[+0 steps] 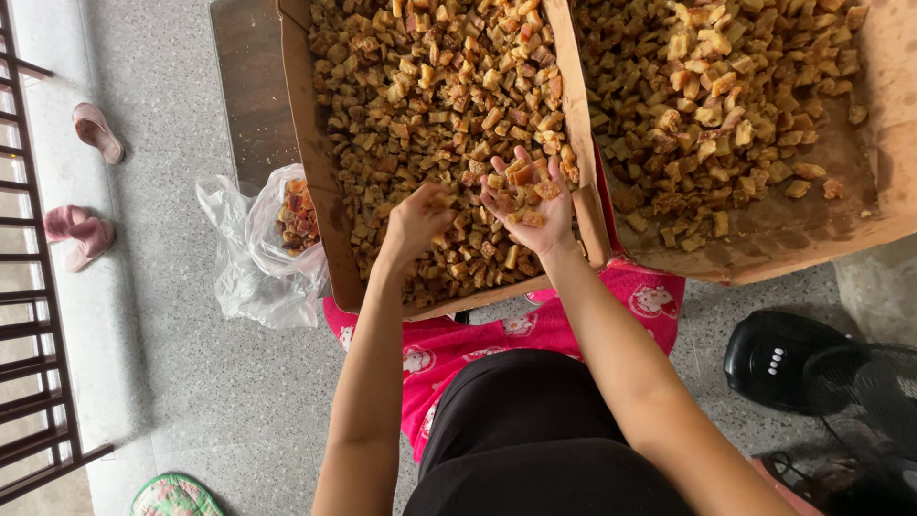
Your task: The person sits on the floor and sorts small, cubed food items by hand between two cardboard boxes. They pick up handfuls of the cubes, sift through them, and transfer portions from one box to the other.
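Two shallow cardboard boxes hold many small brown and orange dried chunks. Over the left box (315,182), my right hand (528,205) is cupped palm up with a small heap of dried pieces (523,186) in it. My left hand (417,222) is beside it with fingers curled, pinching at the pieces in the box. The right box (879,143) lies further right, partly bare at its near corner.
A clear plastic bag (253,253) with some orange-brown pieces lies on the floor left of the left box. Pink slippers (78,229) lie by a dark railing (29,315) at far left. A black fan (812,368) stands at lower right.
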